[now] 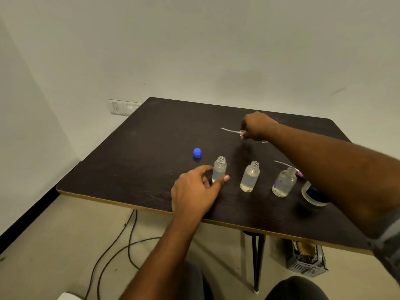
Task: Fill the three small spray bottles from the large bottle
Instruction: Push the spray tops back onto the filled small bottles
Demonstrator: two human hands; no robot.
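Head view: 3 small bottles [249,177], 1 blue cap [197,153].

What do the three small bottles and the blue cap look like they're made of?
The three small bottles look like clear plastic, possibly glass: see-through walls, moulded threaded necks. The blue cap looks like opaque glossy plastic, seemingly ridged.

Table top [140,152] is a really dark brown, almost black, with a faint wood grain and a thin yellowish edge strip. Just beyond the left hand [194,192] there's a bright blue cap [197,153]. The three little bottles [219,169] to that hand's right are all clear. Under the right forearm, the large bottle [311,194] looks see-through with a dark blue patch.
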